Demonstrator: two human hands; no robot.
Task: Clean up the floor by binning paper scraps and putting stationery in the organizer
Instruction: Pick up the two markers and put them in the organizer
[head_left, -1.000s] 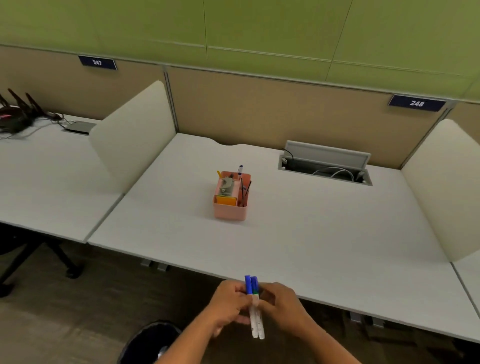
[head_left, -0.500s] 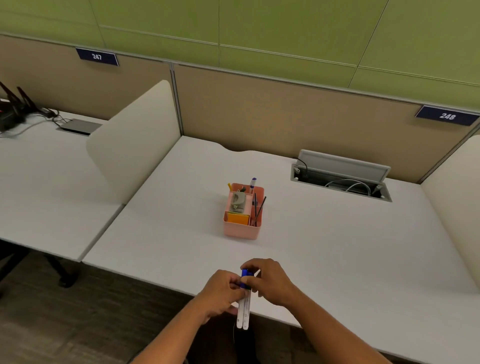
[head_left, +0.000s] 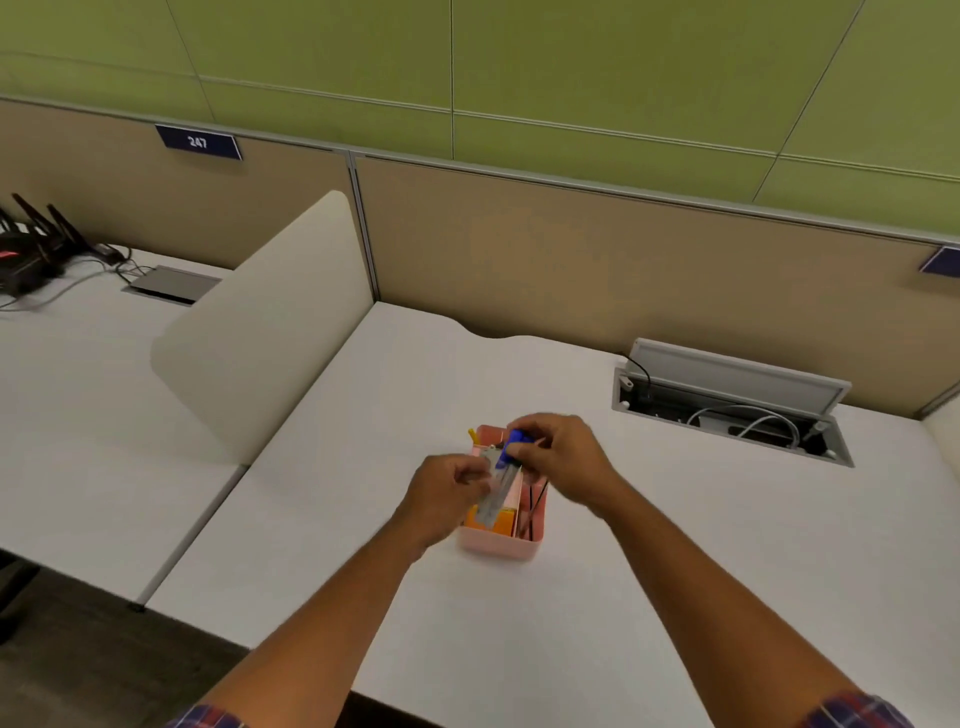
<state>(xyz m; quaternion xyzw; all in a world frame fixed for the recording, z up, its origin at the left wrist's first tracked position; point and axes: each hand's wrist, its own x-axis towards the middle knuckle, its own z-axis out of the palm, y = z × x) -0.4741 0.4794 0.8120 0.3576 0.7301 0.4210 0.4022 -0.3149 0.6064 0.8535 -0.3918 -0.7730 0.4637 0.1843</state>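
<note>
A pink organizer (head_left: 498, 545) stands on the white desk (head_left: 571, 597), holding an orange item, black pens and other stationery. Directly above it both my hands hold white markers (head_left: 496, 496) with blue caps, tilted over the box. My left hand (head_left: 447, 493) grips the lower barrels. My right hand (head_left: 561, 457) pinches the blue cap end. The image is blurred, so I cannot tell how many markers there are or whether they touch the organizer.
A curved white divider (head_left: 260, 332) separates this desk from the left desk, where a black router (head_left: 31, 249) and cables sit. An open cable hatch (head_left: 727, 410) lies at the back right. A tan partition runs along the rear; dark floor shows lower left.
Both hands have carried the markers forward from the desk's front edge to above the pink organizer. My view has moved closer to the desk.
</note>
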